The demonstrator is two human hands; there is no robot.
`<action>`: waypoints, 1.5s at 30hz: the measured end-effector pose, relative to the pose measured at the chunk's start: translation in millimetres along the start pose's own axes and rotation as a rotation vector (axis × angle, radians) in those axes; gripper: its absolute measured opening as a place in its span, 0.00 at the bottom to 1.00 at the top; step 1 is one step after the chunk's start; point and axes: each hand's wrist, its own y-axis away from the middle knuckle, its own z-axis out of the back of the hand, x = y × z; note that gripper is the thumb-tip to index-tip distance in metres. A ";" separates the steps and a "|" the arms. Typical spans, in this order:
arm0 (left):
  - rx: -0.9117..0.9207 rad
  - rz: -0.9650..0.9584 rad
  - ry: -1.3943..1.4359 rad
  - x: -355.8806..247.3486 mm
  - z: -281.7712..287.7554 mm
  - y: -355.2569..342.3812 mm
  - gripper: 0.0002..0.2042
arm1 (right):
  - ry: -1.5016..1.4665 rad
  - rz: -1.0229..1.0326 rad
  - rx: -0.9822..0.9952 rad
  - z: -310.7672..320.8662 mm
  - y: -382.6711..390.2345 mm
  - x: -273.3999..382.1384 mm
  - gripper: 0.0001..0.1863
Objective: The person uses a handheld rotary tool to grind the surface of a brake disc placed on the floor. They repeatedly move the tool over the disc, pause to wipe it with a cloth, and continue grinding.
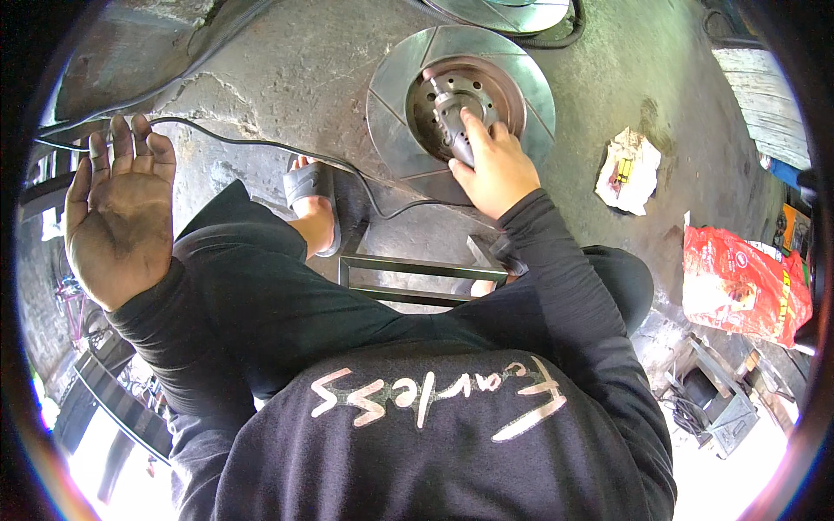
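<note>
your black fabric shirt (pixel 443 469) sits nearest; your left hand (pixel 126 213) is wide, empty. your right hand (pixel 502 174) grips the grey cylindrical power tool (pixel 453 122) over the far silvery metal disc (pixel 391 100); tugged, the thin black cord (pixel 261 141) might snag your foot (pixel 319 224).

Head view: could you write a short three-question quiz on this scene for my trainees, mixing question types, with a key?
1. What does the right hand hold over the disc?
2. True or false: the left hand is palm up and empty.
3. In the picture, where is the red bag relative to the disc?
a) to its left
b) to its right
c) on top of it

Key: 1. a tool; 2. true; 3. b.
</note>
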 end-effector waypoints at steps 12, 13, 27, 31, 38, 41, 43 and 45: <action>-0.015 -0.014 -0.033 6.6 -0.7 -5.6 0.21 | 0.003 0.000 0.012 5.2 -4.3 -10.2 0.36; -0.013 -0.010 -0.027 7.2 -0.4 -5.8 0.21 | 0.000 0.006 0.032 5.4 -2.2 -9.1 0.36; 0.010 0.006 0.006 6.5 -3.3 -4.2 0.21 | 0.000 0.067 0.067 8.2 0.3 -12.5 0.36; -0.019 -0.006 -0.023 7.3 -5.4 -3.2 0.22 | 0.000 0.046 0.001 5.2 -5.0 -20.5 0.36; -0.030 -0.013 -0.017 8.1 -6.2 -3.3 0.21 | -0.013 0.039 0.040 8.4 -1.7 -20.3 0.35; -0.015 -0.005 0.006 6.3 -6.0 -3.4 0.21 | -0.022 0.036 0.026 7.5 -1.2 -20.1 0.35; 0.001 0.006 0.020 6.3 -5.9 -3.5 0.20 | -0.026 0.027 0.013 7.3 -1.6 -20.6 0.35; 0.012 0.012 0.018 5.2 -4.2 -4.1 0.20 | -0.036 0.012 0.017 8.5 -1.7 -22.4 0.35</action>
